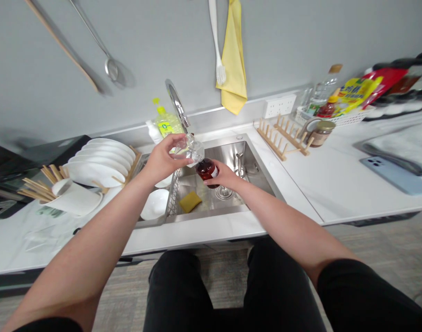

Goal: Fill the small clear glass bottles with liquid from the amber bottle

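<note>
Over the sink [266, 177], my right hand [225, 176] is wrapped round a dark reddish-brown bottle [206, 169] with a pale label. My left hand [166, 159] pinches a crumpled piece of clear plastic [193, 148] just above the bottle's top. The plastic and the bottle meet or overlap; I cannot tell whether they touch. Below them, a yellow sponge [190, 202] lies on the sink floor. White bowls [155, 204] sit in the left part of the sink, behind a wire rack [172, 196]. The chrome faucet [176, 103] rises behind my left hand.
White plates [93, 168] stand in a rack at left, beside a white holder [77, 198] of chopsticks. A dish soap bottle [165, 123] is by the faucet. To the right are a wooden rack [283, 136], a jar [322, 133] and a blue phone [397, 174]. A yellow cloth [234, 60] hangs above.
</note>
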Demonstrator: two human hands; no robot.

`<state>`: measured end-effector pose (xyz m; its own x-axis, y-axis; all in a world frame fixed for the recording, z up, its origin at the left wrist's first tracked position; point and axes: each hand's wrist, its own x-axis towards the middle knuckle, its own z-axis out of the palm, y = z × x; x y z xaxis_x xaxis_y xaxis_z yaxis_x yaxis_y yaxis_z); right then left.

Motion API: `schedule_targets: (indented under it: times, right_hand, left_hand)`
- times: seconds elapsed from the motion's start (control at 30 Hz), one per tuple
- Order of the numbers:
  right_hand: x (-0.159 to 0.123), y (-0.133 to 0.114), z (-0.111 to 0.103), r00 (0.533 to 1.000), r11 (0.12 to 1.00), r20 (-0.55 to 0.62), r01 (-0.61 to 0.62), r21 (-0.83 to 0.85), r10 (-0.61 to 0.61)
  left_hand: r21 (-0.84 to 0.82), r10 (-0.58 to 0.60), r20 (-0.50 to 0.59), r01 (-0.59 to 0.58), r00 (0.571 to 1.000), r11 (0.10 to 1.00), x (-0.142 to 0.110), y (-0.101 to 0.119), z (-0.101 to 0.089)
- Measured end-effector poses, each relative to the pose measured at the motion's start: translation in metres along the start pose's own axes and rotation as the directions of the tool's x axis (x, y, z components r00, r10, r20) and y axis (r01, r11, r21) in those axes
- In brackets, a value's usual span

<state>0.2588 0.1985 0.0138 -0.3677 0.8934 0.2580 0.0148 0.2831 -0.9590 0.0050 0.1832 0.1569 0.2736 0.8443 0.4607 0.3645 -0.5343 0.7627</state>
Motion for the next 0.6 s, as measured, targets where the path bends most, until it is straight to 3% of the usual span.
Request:
schedule_targets:
  times: [0.6]
  right_hand:
    - [0.001, 0.002, 0.0, 1.0, 1.0, -0.012, 0.017, 0.012, -0.017]
  left_hand:
    - [0.084, -0.018, 0.038, 0.015, 0.999, 0.996, 0.008, 0.02, 0.0]
